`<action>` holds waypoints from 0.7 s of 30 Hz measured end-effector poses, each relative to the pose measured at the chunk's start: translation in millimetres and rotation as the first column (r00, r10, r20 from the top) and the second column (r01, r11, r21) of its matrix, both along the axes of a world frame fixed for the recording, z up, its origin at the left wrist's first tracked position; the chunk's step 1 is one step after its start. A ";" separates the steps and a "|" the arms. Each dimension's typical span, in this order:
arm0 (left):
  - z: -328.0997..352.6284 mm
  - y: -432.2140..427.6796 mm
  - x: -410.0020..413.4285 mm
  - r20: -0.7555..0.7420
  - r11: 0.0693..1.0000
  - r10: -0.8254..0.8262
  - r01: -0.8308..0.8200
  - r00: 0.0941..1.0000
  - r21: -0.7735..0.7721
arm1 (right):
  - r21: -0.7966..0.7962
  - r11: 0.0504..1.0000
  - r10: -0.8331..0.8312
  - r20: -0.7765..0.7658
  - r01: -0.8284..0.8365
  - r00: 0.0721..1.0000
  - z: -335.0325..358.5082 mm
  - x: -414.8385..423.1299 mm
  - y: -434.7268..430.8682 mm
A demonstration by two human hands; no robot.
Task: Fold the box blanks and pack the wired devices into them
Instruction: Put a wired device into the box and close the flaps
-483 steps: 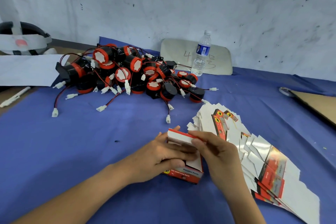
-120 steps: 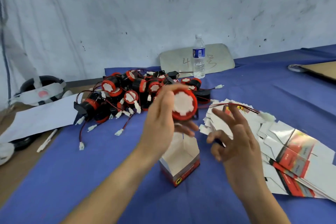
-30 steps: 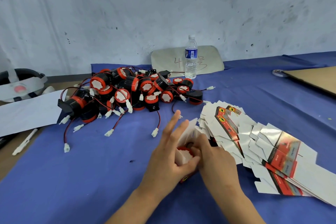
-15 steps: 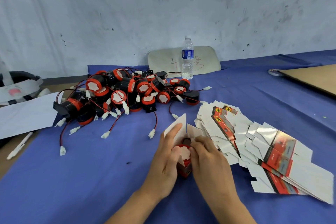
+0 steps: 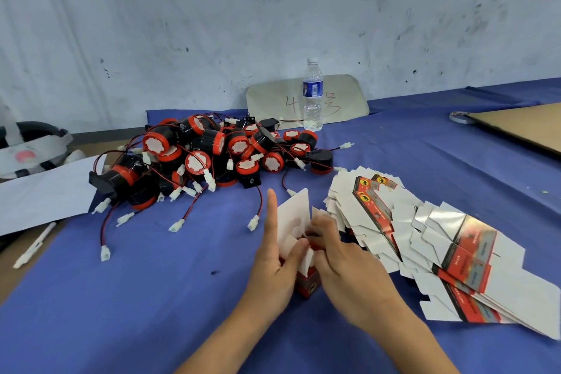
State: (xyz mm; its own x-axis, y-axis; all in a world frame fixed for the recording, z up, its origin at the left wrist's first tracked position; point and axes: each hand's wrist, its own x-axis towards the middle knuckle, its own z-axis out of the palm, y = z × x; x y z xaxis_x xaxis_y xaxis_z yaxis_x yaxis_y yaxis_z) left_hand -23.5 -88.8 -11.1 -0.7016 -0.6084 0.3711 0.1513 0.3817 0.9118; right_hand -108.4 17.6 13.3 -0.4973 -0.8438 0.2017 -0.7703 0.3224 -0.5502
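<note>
At the far left edge a white-and-black headset lies beside a white sheet of paper, with a white pen just below the sheet on bare brown tabletop. Next comes the pile of wired devices, black cylinders with red rims and white faces, their red and black leads with white plugs trailing toward the viewer over the blue cloth. Near the middle foreground a small red box stands upright on the cloth between both hands, its white top flaps raised. The left hand presses against the box's left side, forefinger straight up along the tall flap and thumb curled over a lower flap. The right hand has its fingers curled down onto the flaps at the box's mouth; what is inside is hidden by the fingers. Behind them, by the wall, a clear water bottle stands in front of a pale board with handwriting. Just right of the hands, flat box blanks lie fanned out, white with red and silver print. At the far right a brown cardboard sheet lies with a tape roll at its left corner.
</note>
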 end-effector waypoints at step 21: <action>6.2 -27.5 6.1 0.104 0.987 -0.154 0.149 0.982 0.059 | -0.505 0.860 0.188 0.458 0.080 0.869 -5.5 -19.7 3.8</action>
